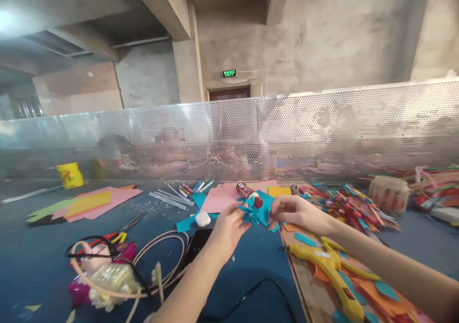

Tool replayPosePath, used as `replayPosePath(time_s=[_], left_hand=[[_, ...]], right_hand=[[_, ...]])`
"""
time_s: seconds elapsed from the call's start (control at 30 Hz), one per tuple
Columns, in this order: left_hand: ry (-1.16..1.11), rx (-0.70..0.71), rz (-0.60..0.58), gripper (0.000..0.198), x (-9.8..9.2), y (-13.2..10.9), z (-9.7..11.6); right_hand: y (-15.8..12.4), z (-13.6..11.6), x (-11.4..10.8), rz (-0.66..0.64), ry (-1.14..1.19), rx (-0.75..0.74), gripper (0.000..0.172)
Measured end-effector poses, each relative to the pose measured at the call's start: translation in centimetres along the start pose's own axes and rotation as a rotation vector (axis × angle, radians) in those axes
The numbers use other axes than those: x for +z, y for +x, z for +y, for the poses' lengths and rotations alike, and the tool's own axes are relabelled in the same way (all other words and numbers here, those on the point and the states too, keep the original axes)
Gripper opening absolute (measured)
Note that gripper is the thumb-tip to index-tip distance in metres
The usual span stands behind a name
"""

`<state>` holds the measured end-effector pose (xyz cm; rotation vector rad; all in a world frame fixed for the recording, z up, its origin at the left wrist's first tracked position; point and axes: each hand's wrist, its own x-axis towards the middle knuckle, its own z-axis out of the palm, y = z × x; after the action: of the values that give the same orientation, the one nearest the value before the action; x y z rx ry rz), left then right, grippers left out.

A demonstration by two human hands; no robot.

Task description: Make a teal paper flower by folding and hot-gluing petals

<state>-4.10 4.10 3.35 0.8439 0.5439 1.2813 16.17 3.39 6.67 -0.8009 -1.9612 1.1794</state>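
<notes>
My left hand (229,225) pinches a fringed blue paper piece (252,212) between thumb and fingers, holding it above the table. Just to its right, my right hand (296,213) has its fingers curled together in a pinch; whatever is in them is too small to make out against the blue paper sheet (263,202) behind. A bottle with a dark red cap (246,190) lies beyond my hands on pink paper (218,198). Below my right hand rests a yellow hot glue gun (328,265) among orange and blue paper scraps.
A heap of coloured paper pieces (353,206) and a clear tub (389,194) stand at right. Left are paper sheets (89,204), clear glue sticks (172,198), scissors (132,221), tangled cables (161,239) and a phone (197,244). A perforated metal screen (229,139) borders the back.
</notes>
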Motion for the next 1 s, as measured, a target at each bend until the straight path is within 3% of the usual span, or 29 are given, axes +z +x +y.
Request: replayPosePath(time_s=[0.1, 0.2, 0.27, 0.4, 0.53, 0.63, 0.73, 0.8, 0.87, 0.97, 1.0], left_hand=[[0.009, -0.021, -0.081, 0.021, 0.6, -0.5, -0.4], [0.039, -0.006, -0.059, 0.020, 0.8, -0.7, -0.6], [0.066, 0.061, 0.034, 0.020, 0.5, -0.5, -0.4], [0.097, 0.119, 0.182, 0.016, -0.4, 0.6, -0.1], [0.144, 0.111, 0.181, 0.014, -0.9, 1.4, -0.3], [0.185, 0.137, 0.124, 0.012, -1.0, 1.5, -0.6], [0.214, 0.161, 0.055, 0.017, -1.1, 1.5, -0.9], [0.230, 0.174, 0.039, 0.013, -1.1, 1.6, -1.1], [0.253, 0.179, 0.010, 0.011, -1.1, 1.7, -1.3], [0.275, 0.193, -0.024, 0.010, -1.0, 1.7, -1.4], [0.272, 0.195, -0.031, 0.010, -0.9, 1.7, -1.4]], right_hand=[[-1.0, -0.1, 0.6, 0.060, 0.059, -0.028, 0.009], [-1.1, 0.8, 1.0, 0.135, 0.003, 0.009, 0.014], [-1.0, 1.3, 0.9, 0.217, -0.189, 0.078, 0.014], [-1.6, 1.2, 0.0, 0.413, -0.819, 0.146, 0.019], [-4.4, -0.8, 1.4, 0.338, -0.976, 0.097, 0.021], [-8.4, -2.9, 3.8, 0.187, -0.848, 0.048, 0.019], [-13.2, -3.9, 6.2, -0.336, -0.594, 0.205, 0.020], [-16.2, -2.9, 8.4, -0.649, -0.552, 0.332, 0.029], [-18.8, -0.3, 11.7, -0.758, -0.518, 0.328, 0.027], [-21.8, 4.9, 17.9, -0.669, -0.447, 0.201, 0.035], [-22.5, 6.3, 19.7, -0.649, -0.466, 0.199, 0.029]])
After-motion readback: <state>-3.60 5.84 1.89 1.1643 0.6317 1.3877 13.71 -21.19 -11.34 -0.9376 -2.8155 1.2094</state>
